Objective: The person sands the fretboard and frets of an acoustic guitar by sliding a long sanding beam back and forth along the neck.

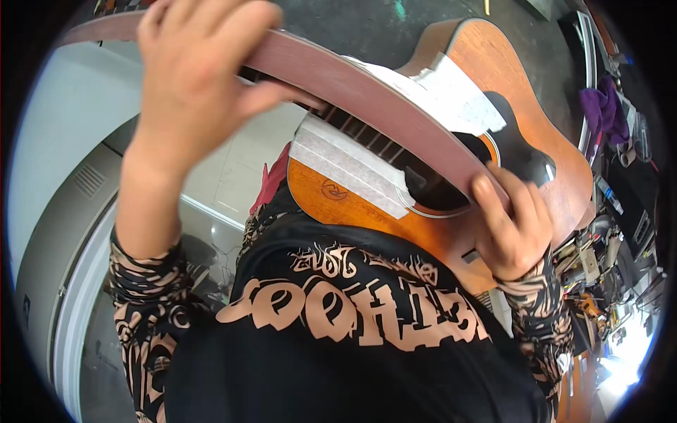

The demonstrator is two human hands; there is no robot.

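Reddish-brown, a long bar (381,99) spans the guitar's (493,56) frets (361,132), left hand (201,74) and right hand (518,225) clamped on it, apart.

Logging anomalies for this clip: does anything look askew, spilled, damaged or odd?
Nothing looks spilled or clearly damaged. White tape flanks the fretboard on the guitar, unusual but probably deliberate masking. The clutter at the picture's right edge looks jumbled.

bar (367,95): over fretboard (357,130) | paper strips (345,163): on guitar (493,60), either side of fretboard | cloth (604,116): right of guitar
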